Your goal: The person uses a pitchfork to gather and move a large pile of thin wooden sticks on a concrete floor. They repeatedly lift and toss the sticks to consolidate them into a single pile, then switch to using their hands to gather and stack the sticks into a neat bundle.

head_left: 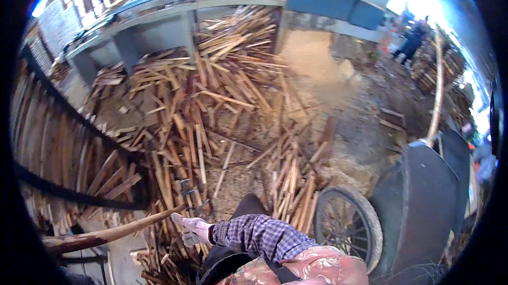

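My right hand (193,230), in a pale pink and grey work glove, reaches leftward across the lower middle, its arm in a purple checked sleeve (259,234). The fingers look stretched out and apart, with nothing visible in them. Just beyond the fingertips lies the end of a long wooden pole (116,232), which comes in from the left edge; I see a gap between glove and pole. Dark metal prongs (189,194) stand by the pole's end, among wood strips (177,171). Whether they join the pole I cannot tell. My left hand is out of view.
Loose wood strips spread up to a grey bench-like structure (159,31). A dark-framed rack of wood (58,137) stands left. On the right are a spoked wheel (349,227) and a dark metal cart body (428,195). Sawdust (307,57) is piled far back, near a person (413,41).
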`<action>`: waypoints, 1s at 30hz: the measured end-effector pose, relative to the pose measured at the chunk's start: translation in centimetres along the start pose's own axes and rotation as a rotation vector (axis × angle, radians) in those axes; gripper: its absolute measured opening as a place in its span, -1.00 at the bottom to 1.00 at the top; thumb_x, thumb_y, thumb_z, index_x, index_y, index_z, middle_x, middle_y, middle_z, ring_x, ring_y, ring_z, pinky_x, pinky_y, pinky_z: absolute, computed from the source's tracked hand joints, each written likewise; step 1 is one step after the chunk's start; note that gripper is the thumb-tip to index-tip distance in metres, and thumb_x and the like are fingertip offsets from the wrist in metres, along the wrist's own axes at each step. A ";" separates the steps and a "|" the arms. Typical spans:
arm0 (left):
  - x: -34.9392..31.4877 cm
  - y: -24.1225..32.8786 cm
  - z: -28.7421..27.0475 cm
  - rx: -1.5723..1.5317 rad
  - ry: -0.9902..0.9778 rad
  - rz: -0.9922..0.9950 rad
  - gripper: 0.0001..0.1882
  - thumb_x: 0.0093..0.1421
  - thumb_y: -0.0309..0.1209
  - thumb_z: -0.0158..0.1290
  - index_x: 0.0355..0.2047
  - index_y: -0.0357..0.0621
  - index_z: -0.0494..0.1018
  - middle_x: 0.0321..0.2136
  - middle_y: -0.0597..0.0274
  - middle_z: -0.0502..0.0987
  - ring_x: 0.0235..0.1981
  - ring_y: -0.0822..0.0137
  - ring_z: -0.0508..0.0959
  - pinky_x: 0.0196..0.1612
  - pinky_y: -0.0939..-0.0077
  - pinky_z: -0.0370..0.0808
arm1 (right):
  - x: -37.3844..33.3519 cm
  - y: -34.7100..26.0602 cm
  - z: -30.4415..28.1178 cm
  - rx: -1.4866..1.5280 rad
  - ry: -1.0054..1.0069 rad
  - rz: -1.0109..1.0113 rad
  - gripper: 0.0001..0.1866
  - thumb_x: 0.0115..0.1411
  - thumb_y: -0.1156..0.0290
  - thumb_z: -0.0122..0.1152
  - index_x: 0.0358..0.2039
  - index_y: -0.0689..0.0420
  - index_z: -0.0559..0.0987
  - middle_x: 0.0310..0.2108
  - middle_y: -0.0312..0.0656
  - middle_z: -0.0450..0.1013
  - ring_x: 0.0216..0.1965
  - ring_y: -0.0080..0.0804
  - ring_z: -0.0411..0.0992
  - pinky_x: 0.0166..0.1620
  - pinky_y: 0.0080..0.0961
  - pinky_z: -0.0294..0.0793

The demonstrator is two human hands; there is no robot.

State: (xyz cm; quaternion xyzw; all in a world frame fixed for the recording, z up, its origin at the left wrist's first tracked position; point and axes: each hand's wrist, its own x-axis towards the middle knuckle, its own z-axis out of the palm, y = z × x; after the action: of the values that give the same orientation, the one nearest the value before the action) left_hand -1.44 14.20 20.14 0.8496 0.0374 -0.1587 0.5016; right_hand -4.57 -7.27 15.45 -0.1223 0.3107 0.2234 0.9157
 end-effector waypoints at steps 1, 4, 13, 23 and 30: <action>0.0 0.3 -1.1 -0.002 0.053 -0.009 -0.92 0.05 -0.32 0.08 -0.46 0.04 0.42 -0.67 0.44 0.41 -0.70 0.53 0.36 -0.62 0.63 0.33 | 0.9 0.4 2.0 -0.006 0.047 0.022 -0.31 -0.10 -0.24 0.22 -0.17 0.05 0.30 -0.66 -0.24 0.20 -0.77 -0.41 0.21 -0.70 -0.40 0.28; -0.1 1.0 -2.8 -0.021 0.185 -0.040 -0.93 0.05 -0.33 0.08 -0.47 0.05 0.41 -0.68 0.44 0.41 -0.71 0.54 0.36 -0.63 0.64 0.33 | 2.5 0.5 4.6 0.069 0.194 0.145 -0.17 -0.11 -0.33 0.14 -0.16 0.18 0.21 -0.71 -0.14 0.22 -0.80 -0.25 0.24 -0.68 -0.26 0.30; -5.2 6.5 -13.6 -0.130 0.724 0.016 -0.94 0.07 -0.36 0.06 -0.51 0.06 0.39 -0.70 0.46 0.40 -0.73 0.55 0.35 -0.66 0.65 0.31 | 9.5 -0.6 5.6 0.324 0.264 0.294 -0.47 0.09 -0.07 0.09 -0.29 0.23 0.36 -0.46 -0.07 0.43 -0.48 -0.19 0.46 -0.47 -0.23 0.52; -21.6 20.2 -26.7 -0.558 0.883 0.770 -0.91 0.08 -0.39 0.04 -0.54 0.07 0.38 -0.72 0.47 0.38 -0.76 0.56 0.33 -0.70 0.67 0.30 | 2.1 -5.7 6.0 -0.024 -0.081 0.104 -0.67 0.12 0.16 -0.15 -0.53 0.15 0.44 -0.54 -0.12 0.44 -0.50 -0.18 0.42 -0.47 -0.16 0.44; -10.2 20.1 -19.3 -1.121 -0.306 1.259 -0.88 0.09 -0.42 0.03 -0.56 0.08 0.36 -0.74 0.48 0.37 -0.79 0.57 0.32 -0.72 0.68 0.29 | -2.3 -16.6 3.2 0.267 -0.012 -0.324 -0.84 -0.07 0.34 0.11 -0.72 -0.07 0.36 -0.75 -0.45 0.33 -0.69 -0.52 0.34 -0.49 -0.57 0.43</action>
State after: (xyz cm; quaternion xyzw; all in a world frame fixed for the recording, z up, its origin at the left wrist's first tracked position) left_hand -2.17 21.91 48.84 0.3078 -0.4365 0.0786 0.8418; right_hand 3.54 -21.28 20.78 -0.0469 0.3084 0.0310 0.9496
